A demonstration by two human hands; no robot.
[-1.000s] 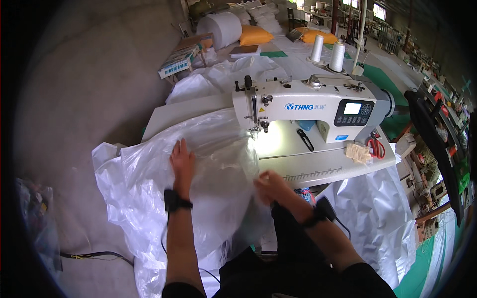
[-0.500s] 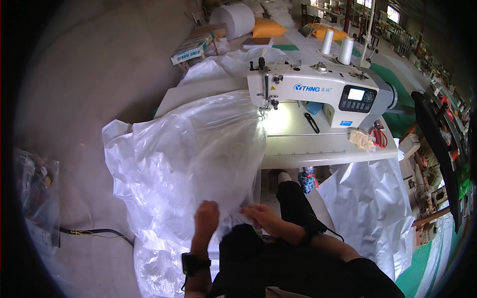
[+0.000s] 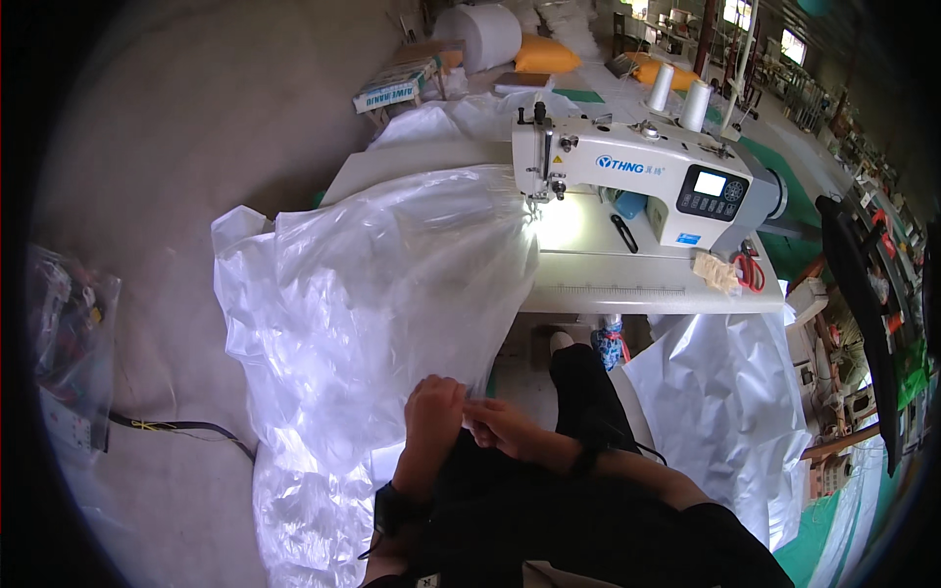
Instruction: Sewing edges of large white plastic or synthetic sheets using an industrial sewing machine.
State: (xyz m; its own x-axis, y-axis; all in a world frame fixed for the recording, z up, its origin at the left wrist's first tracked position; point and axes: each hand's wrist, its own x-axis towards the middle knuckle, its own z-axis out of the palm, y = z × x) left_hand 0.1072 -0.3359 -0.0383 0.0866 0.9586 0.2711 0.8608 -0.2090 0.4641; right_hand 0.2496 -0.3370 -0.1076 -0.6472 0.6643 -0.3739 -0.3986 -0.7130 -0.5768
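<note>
A large sheet of translucent white plastic film hangs from the sewing machine down the table's left front side. Its upper right corner lies at the lit needle area, by the presser foot. My left hand is closed on the film's near edge, in front of my lap. Close beside it, fingers pinched on the same edge, is my right hand. The fingertips of both hands are partly hidden.
On the machine table lie a black thread snipper, a beige cloth scrap and red-handled scissors. Two white thread cones stand behind. Silvery sheeting hangs at right. A black cable crosses the floor at left.
My hands have come together along the film's edge, the left moving right and up. The film's near edge is drawn tighter. The whole view has shifted slightly.
</note>
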